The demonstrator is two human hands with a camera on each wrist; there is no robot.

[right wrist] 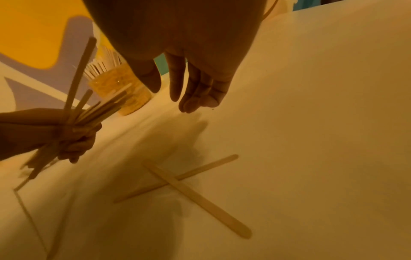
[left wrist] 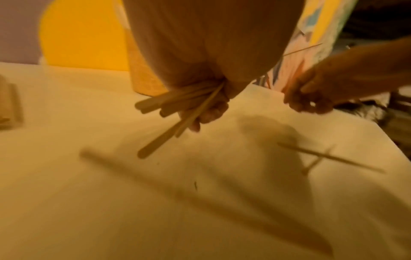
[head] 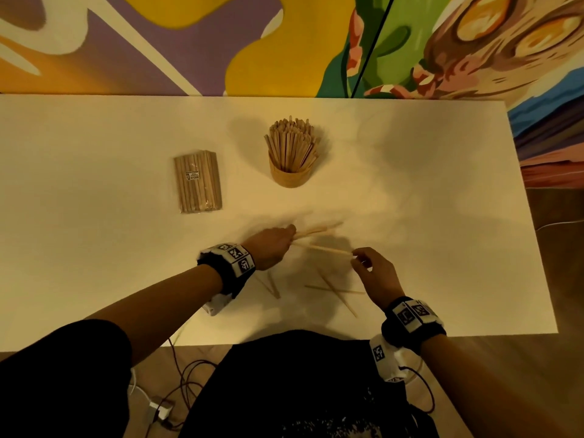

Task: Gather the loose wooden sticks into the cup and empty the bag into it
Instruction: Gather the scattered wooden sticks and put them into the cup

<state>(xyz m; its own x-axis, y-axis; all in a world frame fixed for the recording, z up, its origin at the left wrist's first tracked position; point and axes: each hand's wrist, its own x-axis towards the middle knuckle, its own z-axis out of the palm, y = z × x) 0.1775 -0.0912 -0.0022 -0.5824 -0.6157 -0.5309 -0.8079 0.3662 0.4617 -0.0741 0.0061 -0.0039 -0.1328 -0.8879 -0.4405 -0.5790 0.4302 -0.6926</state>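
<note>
My left hand grips a bundle of wooden sticks that point right, low over the table. One stick reaches from it to the fingertips of my right hand. In the right wrist view the right hand hangs with relaxed fingers and holds nothing. Two crossed sticks lie below it, and two more loose sticks lie by my left wrist. The wooden cup, packed with upright sticks, stands farther back. The clear bag of sticks lies flat to the cup's left.
The white table backs onto a painted wall; its near edge runs just in front of my body. Cables and a plug lie on the wooden floor below.
</note>
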